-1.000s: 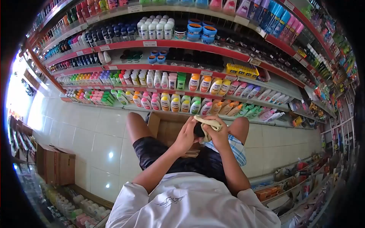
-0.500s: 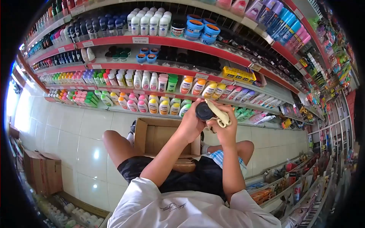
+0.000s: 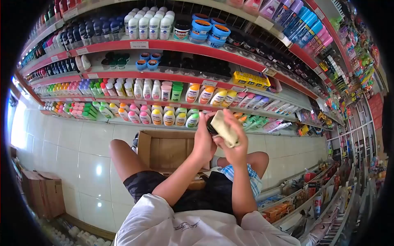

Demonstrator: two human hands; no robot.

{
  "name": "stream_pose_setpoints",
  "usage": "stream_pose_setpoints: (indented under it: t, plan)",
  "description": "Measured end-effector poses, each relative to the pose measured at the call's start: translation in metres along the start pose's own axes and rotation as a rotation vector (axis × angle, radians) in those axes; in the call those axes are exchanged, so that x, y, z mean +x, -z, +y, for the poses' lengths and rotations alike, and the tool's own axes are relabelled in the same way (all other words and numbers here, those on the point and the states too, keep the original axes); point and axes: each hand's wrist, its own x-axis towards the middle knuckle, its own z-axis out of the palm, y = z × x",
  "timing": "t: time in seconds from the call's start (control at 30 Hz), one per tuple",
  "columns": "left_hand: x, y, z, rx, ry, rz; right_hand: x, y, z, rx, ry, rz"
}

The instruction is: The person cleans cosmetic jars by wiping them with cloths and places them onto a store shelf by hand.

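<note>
An open cardboard box [image 3: 168,148] sits between my knees, before shelved bottles [image 3: 168,118]. Between my 2 hands is a dark container [image 3: 211,125]: my left hand [image 3: 204,141] wraps it, my right hand [image 3: 236,143] clasps a cream cloth [image 3: 224,128] against it.

white bottles [image 3: 143,28] in rows, stacked blue tubs [image 3: 200,31], yellow packaging [image 3: 251,80], tiled floor [image 3: 92,164]

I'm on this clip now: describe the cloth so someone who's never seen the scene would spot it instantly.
Find the open cardboard box near the middle of the picture. Just up and to its right, the left hand holds a dark container, and the right hand holds the cloth against it. The cloth is the plain, pale cream piece, unlike the dark container beside it.
</note>
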Motion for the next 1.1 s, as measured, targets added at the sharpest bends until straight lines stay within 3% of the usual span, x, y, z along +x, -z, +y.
stream_pose_setpoints:
  t: [0.03, 0.1, 0.2, 0.3, 0.43, 0.5, 0.6, 0.77, 0.83, 0.9, 0.97, 1.0, 1.03, 1.1]
  plan:
    - [-0.003, 0.002, -0.004, 0.121, -0.046, 0.009, -0.001, 0.000, 0.006, -0.105, 0.094, -0.023]
    - [-0.002, 0.006, -0.008, 0.213, -0.121, -0.045, -0.010, 0.003, 0.012, 0.004, -0.049, -0.007]
    - [0.005, 0.011, -0.017, 0.042, 0.036, -0.010, -0.011, 0.003, 0.009, -0.138, 0.088, 0.115]
    - [0.007, 0.010, -0.025, 0.034, 0.027, -0.011, -0.023, 0.003, 0.017, -0.220, 0.151, 0.215]
    - [0.001, 0.002, -0.027, 0.079, -0.031, -0.029, -0.027, -0.002, 0.016, -0.086, 0.039, 0.371]
    - [-0.003, -0.002, -0.028, 0.079, -0.076, -0.064, -0.022, 0.004, 0.011, -0.042, 0.047, 0.326]
    - [0.002, 0.007, -0.031, 0.504, -0.260, -0.175, -0.017, 0.018, 0.008, -0.220, 0.072, 0.102]
    - [-0.002, 0.000, -0.036, 0.489, -0.230, -0.226, -0.027, 0.028, 0.011, -0.266, 0.118, 0.224]
    - [-0.009, -0.004, -0.034, 0.248, 0.002, -0.150, -0.032, 0.029, 0.015, -0.267, 0.152, 0.323]
    - [-0.006, -0.002, -0.037, 0.136, -0.012, -0.139, -0.031, 0.028, 0.011, -0.230, 0.125, 0.357]
    - [-0.006, -0.004, -0.034, 0.033, -0.056, -0.127, -0.023, 0.027, -0.002, 0.076, -0.168, 0.466]
    - [-0.008, -0.005, -0.030, 0.021, -0.062, -0.167, -0.018, 0.029, -0.008, 0.265, -0.170, 0.432]
    - [-0.009, -0.007, -0.026, 0.056, -0.048, -0.169, -0.015, 0.029, -0.008, 0.261, -0.183, 0.434]
    - [-0.013, -0.005, -0.018, 0.191, 0.035, -0.230, -0.008, 0.030, -0.008, -0.058, 0.033, 0.065]
